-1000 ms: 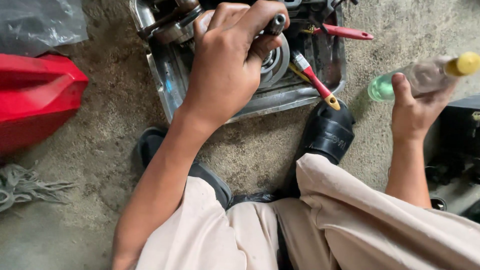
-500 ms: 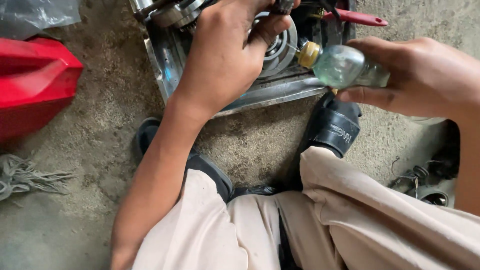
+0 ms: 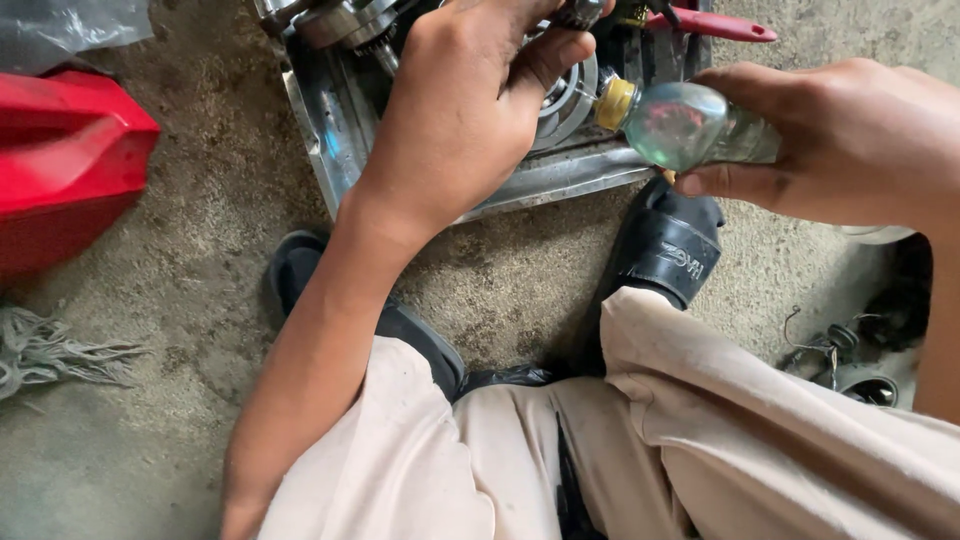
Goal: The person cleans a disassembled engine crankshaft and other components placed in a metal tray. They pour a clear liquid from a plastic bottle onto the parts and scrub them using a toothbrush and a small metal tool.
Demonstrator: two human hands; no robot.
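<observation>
A small clear bottle (image 3: 700, 128) with a yellow cap (image 3: 616, 103) lies tipped on its side in the right hand (image 3: 850, 140), its thin nozzle pointing left at a round metal part (image 3: 565, 100) in a dented metal tray (image 3: 330, 140) on the concrete floor (image 3: 200, 260). The right hand's fingers are wrapped around the bottle's body, the thumb along its underside. The left hand (image 3: 465, 110) reaches into the tray from above and covers most of the round part, its fingers curled and closed on a dark knurled piece (image 3: 580, 12) at the top edge of the view; what lies under the palm is hidden. Just behind the bottle, a red-handled tool (image 3: 715, 25) rests across the tray's far side, and more metal parts (image 3: 340, 20) sit in the tray's upper left corner. The person crouches over the tray in light beige trousers (image 3: 700, 430) and black sandals, one (image 3: 670, 245) just below the tray's near edge under the bottle, the other (image 3: 300, 275) beside the left forearm. A red plastic panel (image 3: 65, 150) lies on the floor at left, with a clear plastic bag (image 3: 70, 25) beyond it and a grey tangle of frayed cloth (image 3: 50, 355) nearer. Small dark parts and wire (image 3: 840, 345) lie at right.
</observation>
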